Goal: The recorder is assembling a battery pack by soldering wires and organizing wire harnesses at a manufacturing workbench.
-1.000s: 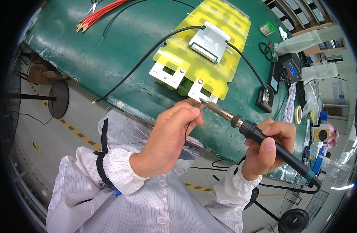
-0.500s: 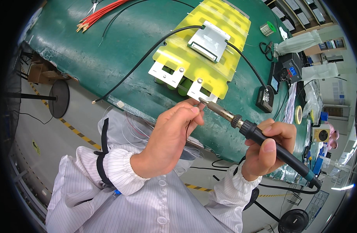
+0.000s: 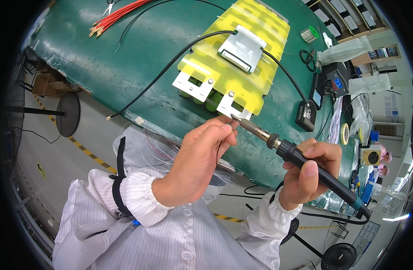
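Note:
My right hand (image 3: 314, 173) is closed around the black handle of a soldering iron (image 3: 285, 148). The iron's tip meets the lower edge of a white metal tab (image 3: 224, 106) at the near end of a yellow-covered battery pack (image 3: 256, 87). Just below that tab, my left hand (image 3: 199, 153) pinches a thin dark wire (image 3: 217, 150) close to the tip; the wire's end is hidden by my fingers. A second white tab (image 3: 192, 86) sits to the left on the pack. On top lies a silver circuit module (image 3: 242, 48) with a thick black cable (image 3: 170, 61) running left.
Right of the pack stand a tip-cleaner holder (image 3: 306, 116), a soldering station (image 3: 334, 80), black scissors (image 3: 308, 58) and a solder spool (image 3: 309, 34). Red wires (image 3: 121, 17) lie at the far left of the green table (image 3: 89, 58). Its near edge runs below the pack.
Hardly anything differs. Both hands and the iron stay almost in place, with only a very slight shift at the tab.

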Action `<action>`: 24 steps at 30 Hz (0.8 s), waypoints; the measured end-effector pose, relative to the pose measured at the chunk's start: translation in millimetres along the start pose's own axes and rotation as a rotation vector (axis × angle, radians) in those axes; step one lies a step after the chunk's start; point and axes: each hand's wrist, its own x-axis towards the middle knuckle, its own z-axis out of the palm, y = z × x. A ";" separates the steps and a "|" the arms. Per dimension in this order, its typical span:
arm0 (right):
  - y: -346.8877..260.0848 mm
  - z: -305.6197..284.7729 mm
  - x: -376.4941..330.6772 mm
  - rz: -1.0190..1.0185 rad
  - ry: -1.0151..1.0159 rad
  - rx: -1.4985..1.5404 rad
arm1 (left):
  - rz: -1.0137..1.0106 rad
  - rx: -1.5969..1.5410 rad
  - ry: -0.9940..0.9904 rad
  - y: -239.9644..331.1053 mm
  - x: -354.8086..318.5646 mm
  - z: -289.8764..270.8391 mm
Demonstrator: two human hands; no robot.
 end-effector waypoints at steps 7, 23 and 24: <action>-1.1 -0.4 -0.4 -0.004 0.041 0.035 | 0.008 0.015 0.066 0.4 -0.7 5.8; 1.8 -6.1 5.8 -0.202 0.316 0.053 | 0.001 0.021 0.069 -1.3 0.5 3.0; 2.1 -8.1 5.6 -0.202 0.316 0.053 | 0.000 0.021 0.069 -1.4 0.6 3.6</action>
